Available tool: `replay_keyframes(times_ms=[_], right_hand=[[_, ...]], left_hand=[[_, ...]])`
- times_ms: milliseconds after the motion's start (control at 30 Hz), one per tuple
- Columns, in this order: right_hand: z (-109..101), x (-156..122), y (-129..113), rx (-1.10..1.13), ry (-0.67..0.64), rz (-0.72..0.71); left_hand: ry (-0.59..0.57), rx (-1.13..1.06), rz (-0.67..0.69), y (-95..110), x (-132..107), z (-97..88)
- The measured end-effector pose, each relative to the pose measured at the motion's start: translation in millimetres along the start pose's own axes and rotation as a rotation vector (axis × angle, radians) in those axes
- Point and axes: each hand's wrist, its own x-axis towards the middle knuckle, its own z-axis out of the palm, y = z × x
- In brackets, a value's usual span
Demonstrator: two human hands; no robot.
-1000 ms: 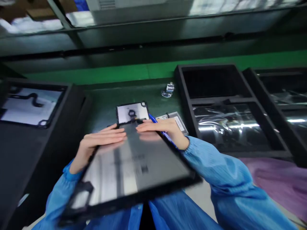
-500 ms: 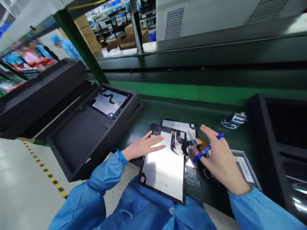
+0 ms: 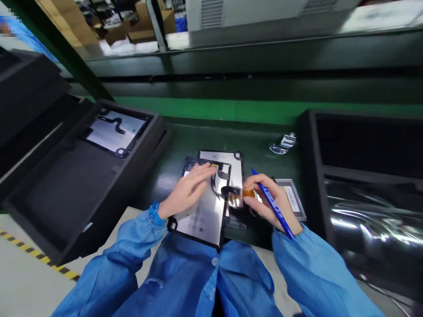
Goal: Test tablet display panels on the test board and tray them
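A screen panel (image 3: 198,220) with a silvery back and black border rests at the front of the dark green bench, overlapping a second panel (image 3: 236,169). My left hand (image 3: 188,191) lies on the front panel, fingers stretched beside its black flex cable (image 3: 216,185). Between thumb and fingertips, my right hand (image 3: 274,198) pinches the orange end of a flex piece (image 3: 247,193) at the panel's right edge. A blue pen (image 3: 272,204) is tucked through that same hand, slanting down toward the wrist.
At left, a black foam tray (image 3: 62,193) holds another panel (image 3: 115,130). Right of the hands stands a black foam box (image 3: 313,145) with shiny film (image 3: 370,220). A metallic dispenser-like object (image 3: 283,143) and a framed label card (image 3: 292,198) lie on the bench (image 3: 185,141).
My right hand has closed on the orange end of the flex piece, and the pen has swung to point back toward the wrist. My left fingers moved toward the cable. The view has shifted right.
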Motion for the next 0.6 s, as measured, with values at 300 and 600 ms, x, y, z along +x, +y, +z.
replay_keyframes(times_ms=[300, 600], right_hand=[[17, -7, 1, 0.05, -0.024, 0.023], [25, -8, -1, -0.037, -0.107, 0.046]], left_hand=[[-0.044, -0.453, -0.27, 36, 24, 40.6], [-0.133, -0.483, -0.32, 32, 20, 38.1]])
